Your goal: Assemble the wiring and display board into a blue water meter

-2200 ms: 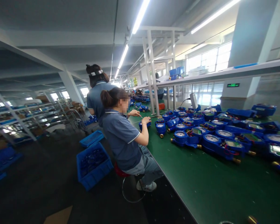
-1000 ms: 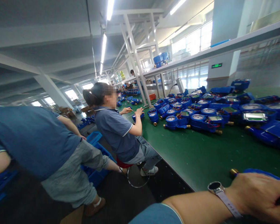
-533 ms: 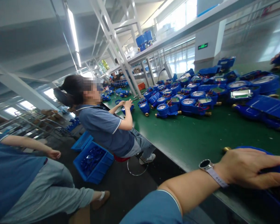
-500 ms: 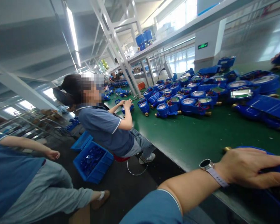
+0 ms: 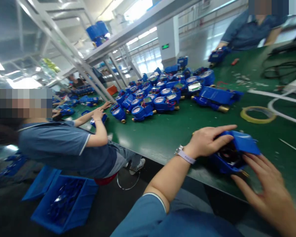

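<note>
A blue water meter [image 5: 219, 163] lies on the green table in front of me, its lid [image 5: 245, 142] raised and its dark inside partly showing. My left hand [image 5: 207, 142] grips it from the left and top, the index finger stretched over the upper edge. On the opposite side my right hand [image 5: 270, 184] holds the housing, fingers against the area under the lid and thumb near a brass pipe end [image 5: 244, 173]. The fingers cover parts of the body. Further back lies another blue meter [image 5: 215, 97] on its side.
Many blue meters [image 5: 160, 95] crowd the table's far side. To the right are a yellow tape roll [image 5: 245, 117], a white tube [image 5: 271, 94] and black cables [image 5: 276, 70]. A seated co-worker [image 5: 64, 141] is at left by a blue crate [image 5: 86, 204]; another person [image 5: 249, 33] sits opposite.
My view has swung to the right, bringing my right hand, the tape roll and the person opposite into sight. The meter under my left hand now shows fully, with its lid raised.
</note>
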